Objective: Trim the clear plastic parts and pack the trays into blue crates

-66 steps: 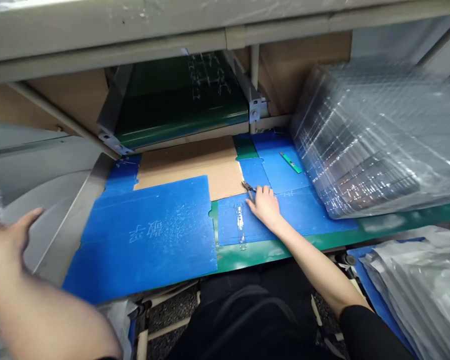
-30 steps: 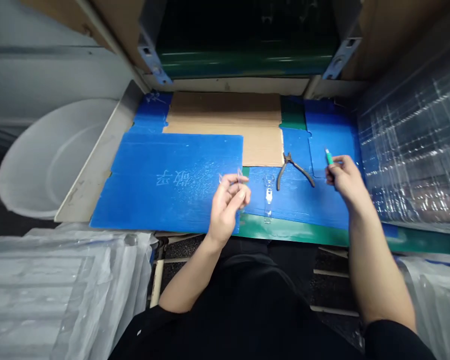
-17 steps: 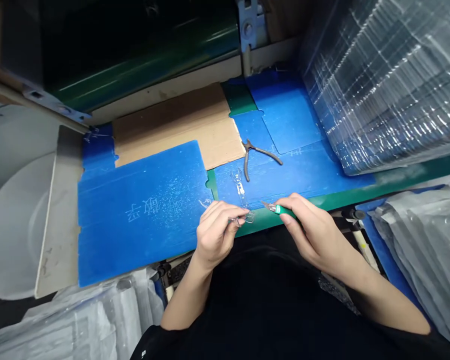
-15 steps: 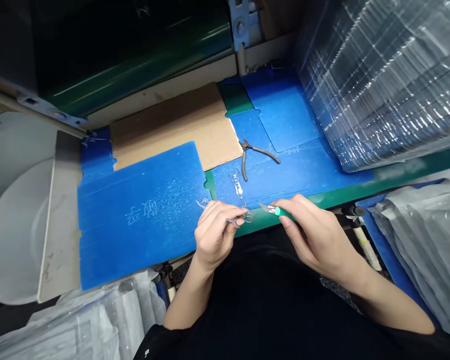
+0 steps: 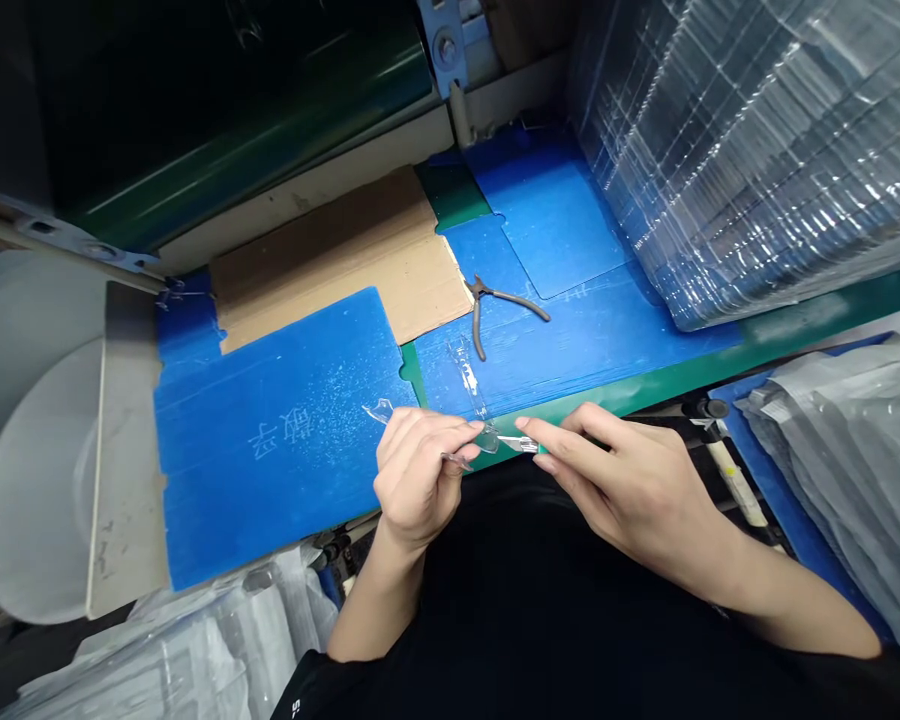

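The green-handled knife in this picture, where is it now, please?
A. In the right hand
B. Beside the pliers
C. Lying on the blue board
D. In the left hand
A. The right hand grips the green-handled knife between thumb and fingers, while the left hand holds a clear plastic piece.

A green conveyor belt (image 5: 247, 130) runs behind the worktop (image 5: 720, 358), fixed by a steel bracket (image 5: 444, 48). A white basin (image 5: 34, 490) sits at left. A tall stack of clear plastic (image 5: 735, 150) stands at right, and 2 bagged piles (image 5: 847, 450) lie below the front edge.
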Demonstrator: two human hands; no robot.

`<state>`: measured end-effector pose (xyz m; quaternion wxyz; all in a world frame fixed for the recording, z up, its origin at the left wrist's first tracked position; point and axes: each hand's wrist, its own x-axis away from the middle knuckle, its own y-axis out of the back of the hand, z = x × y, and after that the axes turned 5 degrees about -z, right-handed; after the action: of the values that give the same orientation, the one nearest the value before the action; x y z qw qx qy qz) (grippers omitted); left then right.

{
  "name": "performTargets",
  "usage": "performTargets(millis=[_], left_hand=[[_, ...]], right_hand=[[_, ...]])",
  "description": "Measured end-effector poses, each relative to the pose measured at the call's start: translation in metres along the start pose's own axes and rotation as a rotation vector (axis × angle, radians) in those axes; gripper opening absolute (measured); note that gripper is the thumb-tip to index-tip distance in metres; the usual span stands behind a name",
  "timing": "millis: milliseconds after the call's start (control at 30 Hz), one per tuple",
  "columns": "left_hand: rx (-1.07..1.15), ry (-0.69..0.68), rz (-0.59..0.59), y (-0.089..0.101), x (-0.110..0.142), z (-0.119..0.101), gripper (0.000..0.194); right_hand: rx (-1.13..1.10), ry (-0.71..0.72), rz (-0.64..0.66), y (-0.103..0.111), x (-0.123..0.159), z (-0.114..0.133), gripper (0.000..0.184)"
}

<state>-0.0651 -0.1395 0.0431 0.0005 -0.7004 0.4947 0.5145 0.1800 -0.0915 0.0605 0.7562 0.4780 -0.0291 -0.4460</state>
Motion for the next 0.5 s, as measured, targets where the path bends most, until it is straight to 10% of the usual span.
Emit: performTargets(millis=[500], left_hand=[[-0.095, -0.021, 0.080, 0.011, -0.001, -0.003, 0.012]], right_hand=[[0.071, -0.026, -0.007, -0.002, -0.006, 0.004, 0.029]])
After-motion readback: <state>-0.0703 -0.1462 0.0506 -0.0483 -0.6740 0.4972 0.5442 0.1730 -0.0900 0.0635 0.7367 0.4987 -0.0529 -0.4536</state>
